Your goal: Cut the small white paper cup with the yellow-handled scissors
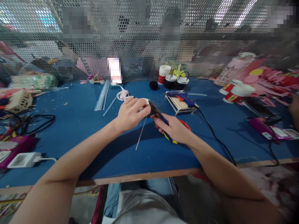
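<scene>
My left hand [130, 113] is closed around a small white rounded piece [146, 101], mostly hidden by the fingers. Just below these fingers a thin pale stick [141, 133] slants down; whether it is part of that piece, I cannot tell. My right hand [174, 128] grips pliers [166, 120] with dark jaws and blue and yellow handles. Their jaws reach up to the white piece, close to my left fingertips. Behind my right wrist shows a red curved thing [185, 125], partly covered.
A blue glue gun [181, 95] lies on a small wooden-stick rack [182, 107], its black cord running to the front edge. Clear glue sticks [102, 98], a white ribbon roll [123, 94], a lit phone [115, 70], paper cups [164, 74] and a black pompom [153, 85] stand or lie behind.
</scene>
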`<control>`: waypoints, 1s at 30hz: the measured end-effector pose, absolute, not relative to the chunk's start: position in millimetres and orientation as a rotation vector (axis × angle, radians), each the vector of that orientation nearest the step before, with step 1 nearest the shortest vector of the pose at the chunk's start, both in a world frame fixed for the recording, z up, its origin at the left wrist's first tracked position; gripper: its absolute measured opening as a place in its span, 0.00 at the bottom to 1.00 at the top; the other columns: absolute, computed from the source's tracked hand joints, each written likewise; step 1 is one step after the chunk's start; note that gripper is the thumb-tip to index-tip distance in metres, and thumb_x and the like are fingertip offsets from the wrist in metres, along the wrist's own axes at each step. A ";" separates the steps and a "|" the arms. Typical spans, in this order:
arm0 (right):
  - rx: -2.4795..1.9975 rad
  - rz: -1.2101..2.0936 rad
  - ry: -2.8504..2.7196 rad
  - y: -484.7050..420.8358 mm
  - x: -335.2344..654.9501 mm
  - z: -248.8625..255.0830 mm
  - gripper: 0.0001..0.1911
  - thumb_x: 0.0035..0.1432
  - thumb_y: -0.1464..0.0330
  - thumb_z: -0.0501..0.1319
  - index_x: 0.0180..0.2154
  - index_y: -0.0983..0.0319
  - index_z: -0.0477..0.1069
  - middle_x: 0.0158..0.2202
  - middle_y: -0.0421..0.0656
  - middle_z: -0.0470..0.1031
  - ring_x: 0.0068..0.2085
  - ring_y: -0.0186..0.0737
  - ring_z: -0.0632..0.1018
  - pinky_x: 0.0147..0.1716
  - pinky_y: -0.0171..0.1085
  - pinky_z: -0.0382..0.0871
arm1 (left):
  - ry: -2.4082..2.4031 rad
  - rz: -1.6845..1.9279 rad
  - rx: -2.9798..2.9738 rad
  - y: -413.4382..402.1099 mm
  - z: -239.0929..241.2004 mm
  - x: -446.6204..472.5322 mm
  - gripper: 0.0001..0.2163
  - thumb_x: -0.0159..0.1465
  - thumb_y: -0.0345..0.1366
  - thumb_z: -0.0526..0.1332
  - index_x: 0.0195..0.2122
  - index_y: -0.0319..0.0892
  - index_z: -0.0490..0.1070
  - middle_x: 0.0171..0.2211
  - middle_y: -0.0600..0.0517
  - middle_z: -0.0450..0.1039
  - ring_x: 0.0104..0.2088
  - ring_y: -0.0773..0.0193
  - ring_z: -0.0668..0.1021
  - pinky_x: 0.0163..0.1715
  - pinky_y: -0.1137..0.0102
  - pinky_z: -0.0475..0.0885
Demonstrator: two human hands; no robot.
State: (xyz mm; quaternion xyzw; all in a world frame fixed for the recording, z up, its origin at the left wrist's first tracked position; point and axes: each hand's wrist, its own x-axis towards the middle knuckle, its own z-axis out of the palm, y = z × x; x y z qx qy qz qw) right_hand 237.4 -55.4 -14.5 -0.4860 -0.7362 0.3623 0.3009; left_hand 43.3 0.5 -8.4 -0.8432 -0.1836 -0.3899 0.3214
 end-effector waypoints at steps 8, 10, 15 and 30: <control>-1.293 0.933 -1.977 -56.7 238.1 -14.7 0.19 0.61 0.56 0.50 0.41 0.64 0.68 0.27 0.41 0.70 0.25 0.33 0.72 0.26 0.34 0.68 | -0.558 -1.025 -2.369 1.5 -10.6 41.5 0.09 0.65 0.30 0.50 0.34 0.44 0.69 0.29 0.50 0.70 0.27 0.64 0.69 0.28 0.66 0.57; -1.290 0.980 -1.967 -56.8 238.5 -14.3 0.19 0.61 0.55 0.50 0.41 0.64 0.68 0.27 0.41 0.68 0.25 0.33 0.72 0.26 0.33 0.68 | -0.551 -1.049 -2.412 1.9 -9.8 40.9 0.08 0.65 0.30 0.50 0.34 0.45 0.69 0.29 0.50 0.70 0.27 0.63 0.69 0.27 0.65 0.56; -1.268 1.061 -1.957 -57.5 238.9 -13.3 0.19 0.61 0.55 0.50 0.42 0.63 0.67 0.28 0.41 0.68 0.27 0.32 0.72 0.28 0.33 0.70 | -0.500 -1.004 -2.373 2.7 -9.3 40.0 0.08 0.65 0.30 0.51 0.33 0.44 0.68 0.29 0.50 0.71 0.28 0.64 0.69 0.28 0.66 0.57; -1.329 0.535 -2.017 -56.1 235.2 -19.8 0.16 0.61 0.61 0.52 0.42 0.63 0.71 0.39 0.47 0.78 0.39 0.45 0.77 0.37 0.40 0.69 | -0.621 -1.175 -2.357 -4.0 -14.0 49.3 0.04 0.63 0.33 0.56 0.32 0.39 0.67 0.30 0.47 0.73 0.31 0.63 0.74 0.31 0.68 0.66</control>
